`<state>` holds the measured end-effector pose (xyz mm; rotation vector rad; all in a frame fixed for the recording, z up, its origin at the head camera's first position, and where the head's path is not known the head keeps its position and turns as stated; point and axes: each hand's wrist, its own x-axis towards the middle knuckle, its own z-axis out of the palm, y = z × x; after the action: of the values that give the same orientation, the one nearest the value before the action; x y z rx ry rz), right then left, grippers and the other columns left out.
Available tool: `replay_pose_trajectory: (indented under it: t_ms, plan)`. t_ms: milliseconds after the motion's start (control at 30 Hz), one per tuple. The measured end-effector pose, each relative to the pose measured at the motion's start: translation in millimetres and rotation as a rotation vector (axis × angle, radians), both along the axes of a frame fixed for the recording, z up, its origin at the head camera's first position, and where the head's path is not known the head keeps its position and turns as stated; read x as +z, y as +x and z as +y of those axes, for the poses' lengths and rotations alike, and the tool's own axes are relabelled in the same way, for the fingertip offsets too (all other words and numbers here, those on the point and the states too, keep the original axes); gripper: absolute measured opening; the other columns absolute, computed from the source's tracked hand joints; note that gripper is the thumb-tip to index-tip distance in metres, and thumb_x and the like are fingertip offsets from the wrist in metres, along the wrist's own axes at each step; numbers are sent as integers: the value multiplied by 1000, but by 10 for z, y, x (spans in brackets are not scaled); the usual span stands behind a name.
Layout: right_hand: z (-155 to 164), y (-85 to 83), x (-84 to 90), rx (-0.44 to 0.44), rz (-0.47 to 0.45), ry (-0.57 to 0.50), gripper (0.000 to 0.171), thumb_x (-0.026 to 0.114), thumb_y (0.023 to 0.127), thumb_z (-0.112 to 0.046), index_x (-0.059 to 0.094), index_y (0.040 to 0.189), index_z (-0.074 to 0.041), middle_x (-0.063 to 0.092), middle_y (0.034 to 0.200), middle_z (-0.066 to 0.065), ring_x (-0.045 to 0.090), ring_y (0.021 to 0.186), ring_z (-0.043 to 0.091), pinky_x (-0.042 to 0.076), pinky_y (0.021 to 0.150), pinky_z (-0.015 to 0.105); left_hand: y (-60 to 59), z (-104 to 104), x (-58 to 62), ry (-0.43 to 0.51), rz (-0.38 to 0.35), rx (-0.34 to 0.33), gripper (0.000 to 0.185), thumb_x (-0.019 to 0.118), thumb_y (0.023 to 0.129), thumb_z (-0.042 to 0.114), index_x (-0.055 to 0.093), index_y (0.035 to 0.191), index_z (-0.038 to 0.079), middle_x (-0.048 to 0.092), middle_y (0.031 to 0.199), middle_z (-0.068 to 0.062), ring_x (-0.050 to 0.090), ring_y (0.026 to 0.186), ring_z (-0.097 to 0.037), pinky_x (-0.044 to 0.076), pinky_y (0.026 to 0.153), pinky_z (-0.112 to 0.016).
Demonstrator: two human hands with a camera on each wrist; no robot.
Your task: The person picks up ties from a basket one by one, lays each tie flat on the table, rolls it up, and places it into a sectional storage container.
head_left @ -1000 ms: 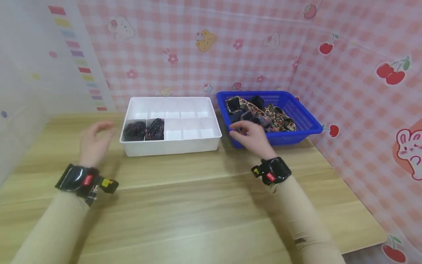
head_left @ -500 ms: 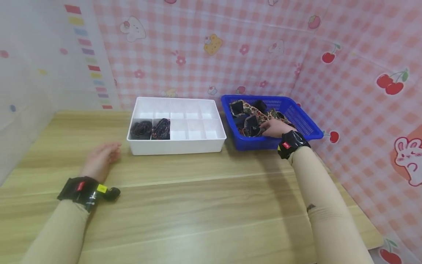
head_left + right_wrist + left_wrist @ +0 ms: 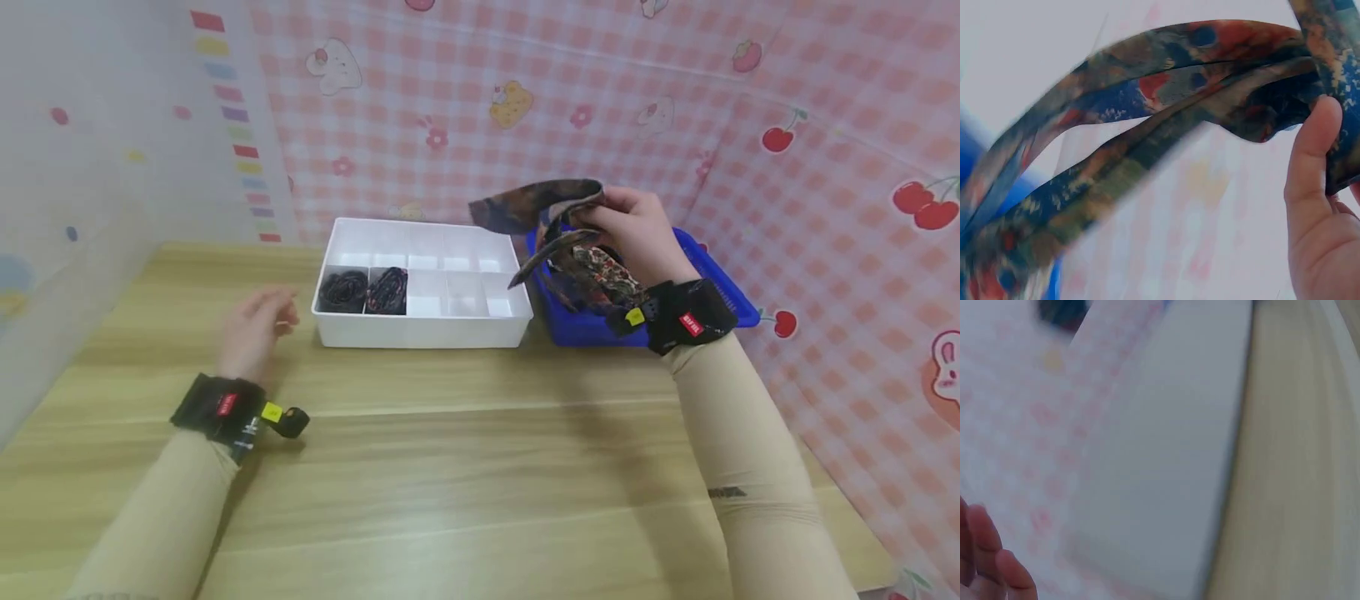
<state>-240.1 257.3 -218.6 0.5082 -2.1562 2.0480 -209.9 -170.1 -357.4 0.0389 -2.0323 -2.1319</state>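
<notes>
Fabric point(image 3: 517, 210), dark-patterned, is pinched in my right hand point(image 3: 639, 233) above the blue basket point(image 3: 576, 330), probably held high so its loops clear the other cloth point(image 3: 606, 271) inside. My left hand point(image 3: 257, 327) grasps nothing, fingers loosely bent beside the white box point(image 3: 420, 333), presumably partitioned to keep the dark bundles point(image 3: 387, 292) apart; blur hides whether that hand rests on the table point(image 3: 450, 467).
</notes>
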Motion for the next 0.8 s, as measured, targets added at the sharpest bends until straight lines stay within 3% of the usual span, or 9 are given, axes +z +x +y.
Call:
replay_pose_trajectory:
  t_ms: [133, 200, 267, 367, 433, 500, 633, 700, 800]
  plan:
    - [-419, 200, 69, 207, -9, -136, 19, 56, 92, 5, 73, 94, -2, 69, 80, 9, 64, 67, 16, 54, 61, 25, 145, 483, 341, -230, 294, -90, 37, 61, 93, 18, 55, 128, 7, 55, 116, -1, 49, 105, -14, 41, 90, -33]
    - [-611, 280, 42, 274, -19, -104, 20, 54, 93, 4, 73, 93, -3, 66, 75, 9, 61, 62, 15, 52, 57, 25, 240, 714, 478, -364, 457, -129, 58, 67, 89, 25, 45, 140, 9, 48, 132, -4, 41, 120, -16, 35, 99, -41]
    - [-792, 350, -15, 324, -21, -37, 19, 55, 92, 3, 72, 94, -4, 64, 73, 9, 59, 60, 15, 52, 56, 27, 333, 900, 581, -453, 560, -176, 74, 72, 83, 32, 38, 146, 14, 41, 143, -5, 34, 130, -18, 29, 105, -48]
    - [-1012, 446, -139, 404, 26, 92, 20, 56, 93, 0, 69, 106, -3, 65, 83, 9, 60, 69, 17, 52, 63, 29, 440, 1070, 667, -517, 538, -268, 79, 76, 81, 37, 36, 148, 21, 42, 146, -4, 36, 133, -22, 28, 106, -52]
    - [-1100, 506, -239, 433, 86, 148, 27, 57, 93, -2, 65, 119, -2, 66, 98, 9, 63, 84, 19, 52, 73, 31, 484, 1116, 689, -500, 469, -316, 71, 76, 83, 29, 41, 145, 21, 48, 141, -5, 44, 128, -23, 35, 102, -52]
    - [-1141, 547, -353, 452, 117, 126, 39, 61, 94, -9, 56, 132, -2, 64, 115, 12, 62, 101, 24, 52, 83, 35, 493, 1115, 694, -477, 442, -321, 60, 75, 85, 19, 49, 139, 17, 55, 133, -7, 51, 121, -24, 40, 98, -49]
    - [-1145, 547, -579, 413, 124, 75, 72, 71, 87, -37, 41, 145, -6, 55, 131, 16, 56, 116, 30, 49, 93, 42, 439, 1029, 710, -397, 509, -242, 36, 71, 86, 5, 62, 121, 4, 64, 118, -12, 58, 110, -22, 43, 94, -42]
    - [-1137, 514, -684, 382, 113, 193, 73, 74, 83, -44, 47, 140, -8, 59, 126, 12, 59, 109, 25, 49, 90, 39, 403, 957, 732, -332, 545, -193, 29, 67, 87, 2, 64, 116, -1, 67, 113, -14, 60, 107, -20, 43, 95, -38]
    - [-1155, 506, -825, 425, 82, 483, 49, 73, 85, -39, 60, 125, -12, 66, 107, -1, 61, 90, 14, 49, 76, 30, 377, 829, 771, -229, 567, -124, 29, 62, 88, -2, 63, 117, -6, 67, 112, -17, 62, 104, -20, 45, 94, -35]
